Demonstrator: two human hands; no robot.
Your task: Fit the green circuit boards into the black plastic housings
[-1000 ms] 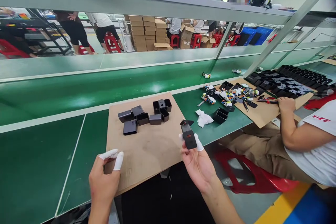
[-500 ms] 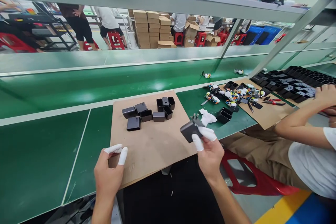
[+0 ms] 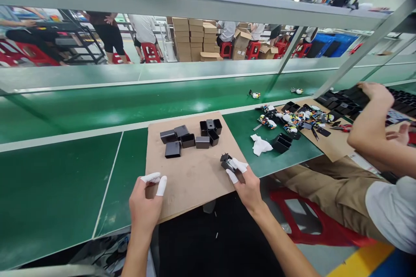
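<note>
The right hand (image 3: pixel 249 189) pinches the black plug charger (image 3: pixel 226 165) over the right side of the cardboard sheet (image 3: pixel 191 181); should those white finger cots (image 3: pixel 232 176) lose grip, it could tumble! Left hand (image 3: pixel 145 203): fingers parted, holding nothing, near left.

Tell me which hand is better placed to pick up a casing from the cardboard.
Probably the left hand: its grip appears free, and a black casing lies beyond it on the cardboard. The right hand holds a black unit.
</note>
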